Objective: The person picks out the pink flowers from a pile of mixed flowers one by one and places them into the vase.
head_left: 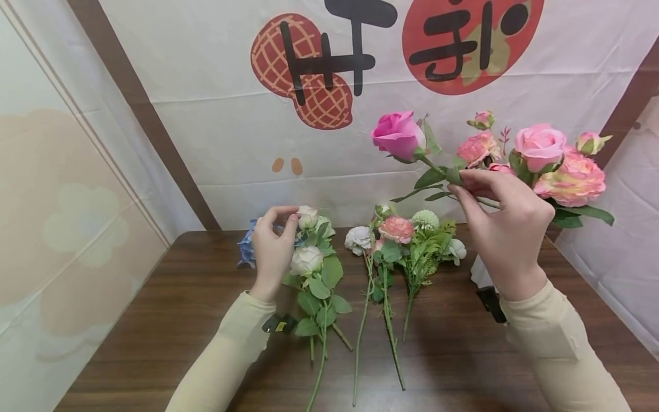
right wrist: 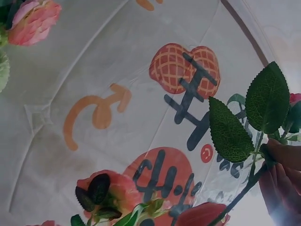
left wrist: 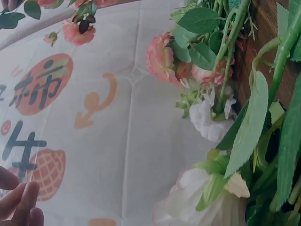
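My right hand (head_left: 507, 223) pinches the leafy green stem of a magenta rose (head_left: 399, 136), raised above the table with its bloom tilted up to the left. In the right wrist view, its dark green leaves (right wrist: 267, 99) spread beside the thumb and fingers. My left hand (head_left: 275, 246) is over the left side of the table, beside white roses (head_left: 307, 261) lying there. Its thumb and index fingertips come together with nothing visible between them. Behind my right hand stand upright pink flowers (head_left: 540, 147), their stems hidden by the hand.
On the brown table (head_left: 206, 343) lie a white flower (head_left: 357, 239), a coral flower (head_left: 396, 230) and a pale green ball-shaped bloom (head_left: 425, 220), stems toward me. Blue petals (head_left: 247, 246) show behind my left hand. A white object (head_left: 481, 272) is partly hidden by my right wrist. Printed cloth (head_left: 231, 143) hangs behind.
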`<action>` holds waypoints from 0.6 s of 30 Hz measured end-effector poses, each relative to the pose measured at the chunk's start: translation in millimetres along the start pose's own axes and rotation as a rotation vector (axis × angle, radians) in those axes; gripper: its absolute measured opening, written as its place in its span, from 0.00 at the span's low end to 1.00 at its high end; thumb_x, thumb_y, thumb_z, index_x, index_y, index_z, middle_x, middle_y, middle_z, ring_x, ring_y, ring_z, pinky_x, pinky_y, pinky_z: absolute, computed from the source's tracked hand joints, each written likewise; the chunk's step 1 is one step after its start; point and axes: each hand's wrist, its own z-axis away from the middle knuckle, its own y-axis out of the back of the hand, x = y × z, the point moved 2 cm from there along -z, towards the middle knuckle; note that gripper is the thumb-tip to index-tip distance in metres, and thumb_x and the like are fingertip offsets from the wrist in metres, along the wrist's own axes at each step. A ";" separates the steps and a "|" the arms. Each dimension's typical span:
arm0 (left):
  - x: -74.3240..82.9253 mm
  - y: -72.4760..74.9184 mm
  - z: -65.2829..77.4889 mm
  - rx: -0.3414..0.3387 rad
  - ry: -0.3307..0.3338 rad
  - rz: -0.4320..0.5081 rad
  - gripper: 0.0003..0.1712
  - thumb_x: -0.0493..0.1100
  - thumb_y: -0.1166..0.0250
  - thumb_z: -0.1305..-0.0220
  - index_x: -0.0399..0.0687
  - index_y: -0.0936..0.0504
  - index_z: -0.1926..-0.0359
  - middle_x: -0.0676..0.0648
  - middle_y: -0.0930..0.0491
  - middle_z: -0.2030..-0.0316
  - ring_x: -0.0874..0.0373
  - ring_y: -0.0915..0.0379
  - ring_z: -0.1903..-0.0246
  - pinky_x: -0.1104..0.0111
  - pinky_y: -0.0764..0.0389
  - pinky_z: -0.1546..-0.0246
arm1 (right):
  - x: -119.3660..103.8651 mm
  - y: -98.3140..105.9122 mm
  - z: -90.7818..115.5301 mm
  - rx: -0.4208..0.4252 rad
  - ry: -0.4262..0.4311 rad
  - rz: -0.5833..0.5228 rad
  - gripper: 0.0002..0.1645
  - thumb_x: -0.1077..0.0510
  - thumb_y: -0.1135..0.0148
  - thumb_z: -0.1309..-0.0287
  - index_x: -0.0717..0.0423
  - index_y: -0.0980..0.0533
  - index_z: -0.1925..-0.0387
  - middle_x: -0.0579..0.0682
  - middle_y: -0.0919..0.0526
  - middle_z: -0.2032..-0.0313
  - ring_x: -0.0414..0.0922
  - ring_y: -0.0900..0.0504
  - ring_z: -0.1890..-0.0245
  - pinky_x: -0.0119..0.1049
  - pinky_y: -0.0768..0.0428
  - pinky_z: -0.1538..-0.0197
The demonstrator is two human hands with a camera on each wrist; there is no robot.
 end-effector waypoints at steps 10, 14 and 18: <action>-5.6 9.3 -1.4 0.036 -0.013 -0.039 0.07 0.38 0.38 0.39 0.49 0.15 0.62 0.49 0.15 0.68 0.61 0.31 0.69 0.72 0.35 0.74 | 25.3 -0.2 -2.1 0.140 -0.097 0.012 0.16 0.52 0.28 0.51 0.63 0.16 0.66 0.56 0.13 0.69 0.14 0.27 0.67 0.14 0.30 0.58; -5.6 9.8 -1.5 0.033 -0.018 -0.038 0.06 0.39 0.37 0.39 0.48 0.15 0.62 0.49 0.15 0.68 0.60 0.30 0.69 0.72 0.35 0.74 | 33.9 3.2 -3.3 0.170 -0.124 0.012 0.18 0.52 0.29 0.50 0.65 0.17 0.67 0.57 0.14 0.70 0.17 0.25 0.68 0.14 0.27 0.59; -7.4 9.3 -1.9 0.029 -0.024 -0.036 0.06 0.39 0.37 0.39 0.47 0.15 0.62 0.48 0.15 0.69 0.60 0.30 0.70 0.72 0.34 0.74 | 40.5 6.2 -4.5 0.190 -0.142 0.023 0.18 0.52 0.29 0.51 0.65 0.17 0.68 0.57 0.14 0.71 0.16 0.25 0.70 0.14 0.26 0.61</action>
